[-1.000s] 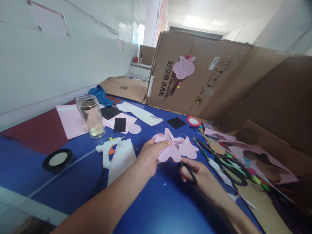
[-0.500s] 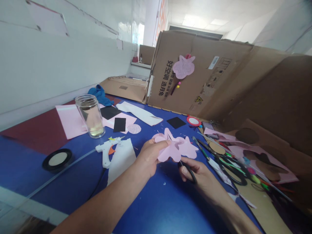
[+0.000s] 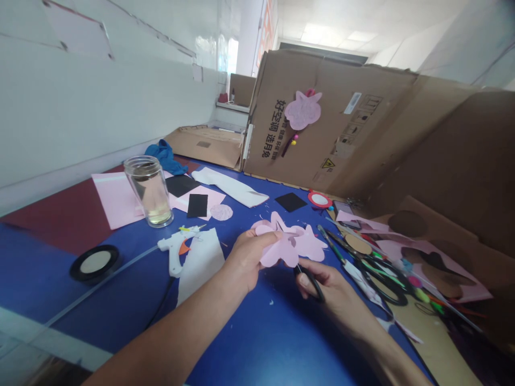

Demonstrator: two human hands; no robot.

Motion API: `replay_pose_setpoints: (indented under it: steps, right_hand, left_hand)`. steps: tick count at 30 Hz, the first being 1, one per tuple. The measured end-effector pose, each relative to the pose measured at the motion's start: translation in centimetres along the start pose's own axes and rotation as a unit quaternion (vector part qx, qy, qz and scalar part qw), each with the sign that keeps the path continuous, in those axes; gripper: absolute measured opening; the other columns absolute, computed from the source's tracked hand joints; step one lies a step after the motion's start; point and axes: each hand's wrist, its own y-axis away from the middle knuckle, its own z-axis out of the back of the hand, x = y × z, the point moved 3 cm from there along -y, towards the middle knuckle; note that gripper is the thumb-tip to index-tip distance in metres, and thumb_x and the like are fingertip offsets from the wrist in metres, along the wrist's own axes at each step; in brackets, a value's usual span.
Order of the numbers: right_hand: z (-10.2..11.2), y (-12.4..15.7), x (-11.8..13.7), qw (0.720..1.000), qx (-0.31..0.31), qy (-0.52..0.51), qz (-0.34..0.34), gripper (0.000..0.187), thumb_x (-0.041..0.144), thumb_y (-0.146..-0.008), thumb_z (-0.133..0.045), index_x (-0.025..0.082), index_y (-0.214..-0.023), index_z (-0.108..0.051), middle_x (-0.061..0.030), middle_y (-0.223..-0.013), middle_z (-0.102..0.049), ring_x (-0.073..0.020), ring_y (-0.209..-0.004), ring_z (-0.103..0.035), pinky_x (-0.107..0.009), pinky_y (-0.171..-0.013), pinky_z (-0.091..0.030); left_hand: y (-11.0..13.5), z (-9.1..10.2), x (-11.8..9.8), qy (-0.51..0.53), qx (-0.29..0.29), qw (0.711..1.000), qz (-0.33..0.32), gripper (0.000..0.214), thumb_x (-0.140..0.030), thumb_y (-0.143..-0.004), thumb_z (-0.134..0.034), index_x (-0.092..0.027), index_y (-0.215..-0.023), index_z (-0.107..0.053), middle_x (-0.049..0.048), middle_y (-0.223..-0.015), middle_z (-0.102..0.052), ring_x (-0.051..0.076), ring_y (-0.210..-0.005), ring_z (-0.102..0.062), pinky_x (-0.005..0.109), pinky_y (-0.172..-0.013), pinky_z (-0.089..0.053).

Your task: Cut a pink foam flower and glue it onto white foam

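Observation:
My left hand (image 3: 247,256) pinches a pink cutout (image 3: 281,252) with a wavy, petal-like edge, thumb on top, above the blue table. A slit or gap shows in the middle of the cutout, and its right part ends in pointed tips. My right hand (image 3: 322,284) is closed around the black-handled scissors (image 3: 311,283) just under the cutout's lower edge. Their blades are mostly hidden behind the pink piece. Small pale scraps lie on the table (image 3: 257,343) nearby.
At left are a glass jar (image 3: 148,193), a white glue gun (image 3: 175,252) and a black tape roll (image 3: 95,262). Tools and pink scraps (image 3: 434,268) crowd the right side. Behind stands a cardboard box (image 3: 341,134) bearing a pink ornament (image 3: 302,111). A black square (image 3: 290,202) lies before it.
Both hands, the cutout and the scissors stay almost in place. The slit in the middle of the cutout looks slightly wider.

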Motion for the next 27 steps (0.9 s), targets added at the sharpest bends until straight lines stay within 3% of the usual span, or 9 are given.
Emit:
replay_pose_setpoints:
  steps: [14,22,27]
  right_hand:
    - [0.25,0.00,-0.09,1.000,-0.007,0.006,-0.016,0.054,0.072,-0.090,-0.074,0.018,-0.095,-0.073,0.0020,-0.070,-0.054,-0.0152,-0.068,-0.042,-0.030,-0.066,-0.030]
    - [0.26,0.04,0.18,1.000,-0.006,0.003,-0.017,0.060,0.073,-0.089,-0.074,0.017,-0.107,-0.078,0.0024,-0.070,-0.052,-0.0156,-0.069,-0.041,-0.030,-0.066,-0.030]
    - [0.16,0.07,0.05,1.000,-0.008,-0.003,-0.022,0.060,0.074,-0.087,-0.075,0.018,-0.109,-0.079,0.0017,-0.070,-0.054,-0.0164,-0.069,-0.043,-0.030,-0.067,-0.033]
  left_hand:
    - [-0.15,0.09,0.17,-0.015,0.003,1.000,0.004,0.022,-0.025,-0.075,-0.082,-0.015,-0.095,-0.078,0.0123,-0.088,-0.081,0.020,-0.070,-0.073,0.026,-0.058,-0.050]
    - [-0.56,0.19,0.33,-0.030,0.019,0.999,-0.001,0.032,-0.027,-0.077,-0.080,-0.015,-0.107,-0.078,0.0130,-0.090,-0.081,0.023,-0.075,-0.075,0.028,-0.060,-0.052]
    - [-0.43,0.13,0.24,-0.028,0.022,0.999,-0.007,0.025,-0.027,-0.077,-0.079,-0.014,-0.099,-0.078,0.0127,-0.087,-0.079,0.021,-0.071,-0.073,0.026,-0.058,-0.050]
